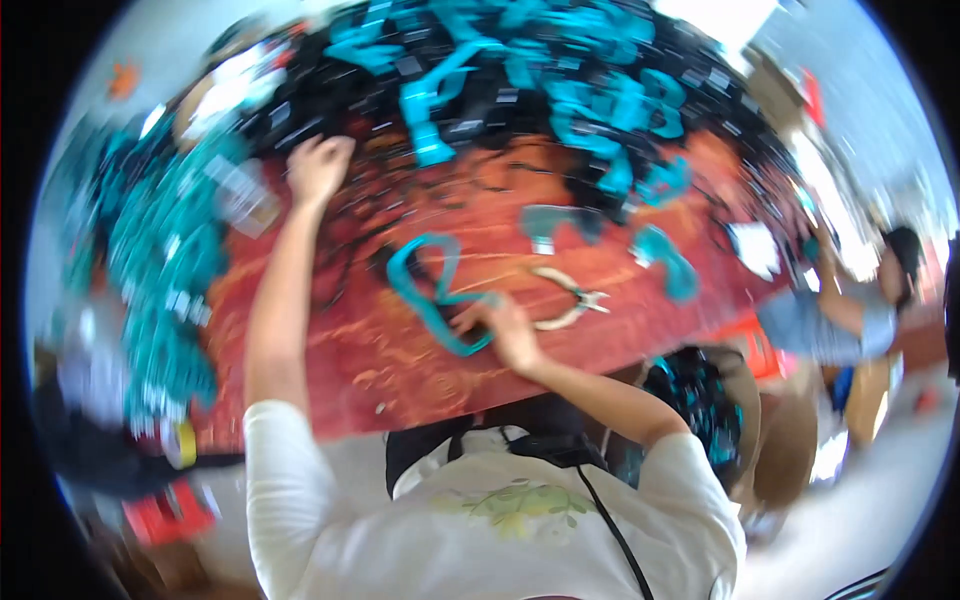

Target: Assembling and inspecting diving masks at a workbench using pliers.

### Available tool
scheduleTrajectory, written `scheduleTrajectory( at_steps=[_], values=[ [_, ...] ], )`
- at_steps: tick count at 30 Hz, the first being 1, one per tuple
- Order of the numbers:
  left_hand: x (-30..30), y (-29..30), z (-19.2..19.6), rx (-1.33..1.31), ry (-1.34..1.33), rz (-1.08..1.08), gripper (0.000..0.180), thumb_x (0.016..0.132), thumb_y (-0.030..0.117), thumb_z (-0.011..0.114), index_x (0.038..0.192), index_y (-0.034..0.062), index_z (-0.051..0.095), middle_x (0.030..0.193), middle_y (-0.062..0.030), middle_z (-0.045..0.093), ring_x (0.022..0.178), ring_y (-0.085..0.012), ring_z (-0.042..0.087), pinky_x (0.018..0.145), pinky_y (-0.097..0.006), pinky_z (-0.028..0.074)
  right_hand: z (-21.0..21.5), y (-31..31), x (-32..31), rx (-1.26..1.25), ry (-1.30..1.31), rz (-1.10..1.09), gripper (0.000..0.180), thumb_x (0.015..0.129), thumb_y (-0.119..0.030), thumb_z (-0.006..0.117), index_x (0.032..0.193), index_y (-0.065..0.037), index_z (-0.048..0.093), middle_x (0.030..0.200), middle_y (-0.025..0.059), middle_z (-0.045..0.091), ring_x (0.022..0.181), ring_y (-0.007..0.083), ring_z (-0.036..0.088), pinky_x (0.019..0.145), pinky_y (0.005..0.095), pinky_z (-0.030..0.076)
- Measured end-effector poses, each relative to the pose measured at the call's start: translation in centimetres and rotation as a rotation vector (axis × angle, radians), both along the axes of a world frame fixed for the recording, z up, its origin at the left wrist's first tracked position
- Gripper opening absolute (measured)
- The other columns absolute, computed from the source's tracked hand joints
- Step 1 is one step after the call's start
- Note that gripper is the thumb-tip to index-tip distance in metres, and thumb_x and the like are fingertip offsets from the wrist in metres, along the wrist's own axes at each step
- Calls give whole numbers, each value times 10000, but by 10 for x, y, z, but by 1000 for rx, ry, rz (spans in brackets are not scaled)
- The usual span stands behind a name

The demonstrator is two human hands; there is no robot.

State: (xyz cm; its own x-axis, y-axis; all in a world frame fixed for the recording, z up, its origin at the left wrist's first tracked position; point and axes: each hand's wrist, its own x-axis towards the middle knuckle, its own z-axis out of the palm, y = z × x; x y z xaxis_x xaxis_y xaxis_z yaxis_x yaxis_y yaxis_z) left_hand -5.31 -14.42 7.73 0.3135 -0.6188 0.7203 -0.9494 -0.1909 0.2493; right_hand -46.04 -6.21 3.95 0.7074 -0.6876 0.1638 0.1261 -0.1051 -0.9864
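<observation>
At the far left of the table, my left hand (318,165) is raised with its fingers curled together. Whatever it pinches, if anything, is too blurred to make out. My right hand (503,330) is low over the table, its fingers closed at the lower right end of a teal looped strap (412,290). This strap is flat and bent into an open curve on the red table. Just right of that hand lies a pair of cutting pliers (585,298) with cream handles, jaws pointing right.
A large pile of black and teal straps (520,70) covers the table's far side. Teal bundles (165,270) hang at the left edge. Another teal piece (668,262) lies right of the pliers on the red table (400,375). A co-worker (845,310) sits at the right.
</observation>
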Motion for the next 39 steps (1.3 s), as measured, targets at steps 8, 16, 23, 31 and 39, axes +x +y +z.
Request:
scheduleTrajectory(
  at_steps=[8,16,23,31,39],
  values=[
    [185,-76,-58,256,416,-21,300,864,317,669,1119,166,713,1109,-110,697,1071,-255,640,958,-344,458,-2,2,6,-5,-10,10,222,998,-207,470,969,7,523,812,93,665,777,197,668,702,333,521],
    [173,-66,98,-401,909,-358,327,913,-29,480,1199,-3,635,1222,-99,610,1103,-194,580,961,-326,476,-5,7,1,16,54,23,223,1007,-203,455,965,6,518,798,91,663,780,184,666,712,324,519],
    [33,64,207,-284,1308,-1050,425,966,101,484,1365,-44,461,1286,-131,541,985,-176,516,882,-296,424,-6,2,-8,53,-71,-204,279,991,-231,419,880,0,530,702,98,655,662,170,626,638,296,491],
    [-125,163,8,236,2271,-1024,387,900,138,561,1245,-36,544,874,-8,565,644,-56,410,520,-177,315,39,-21,-29,536,-517,-488,295,982,-353,443,1021,-77,542,652,56,465,680,216,528,632,360,457],
    [-141,175,-38,302,1781,-690,361,1004,275,490,1285,53,536,1022,-52,645,884,-120,600,783,-255,486,43,-12,-33,540,-594,-260,349,1001,-345,456,1150,-53,573,792,51,544,863,194,563,830,342,453]
  ],
)
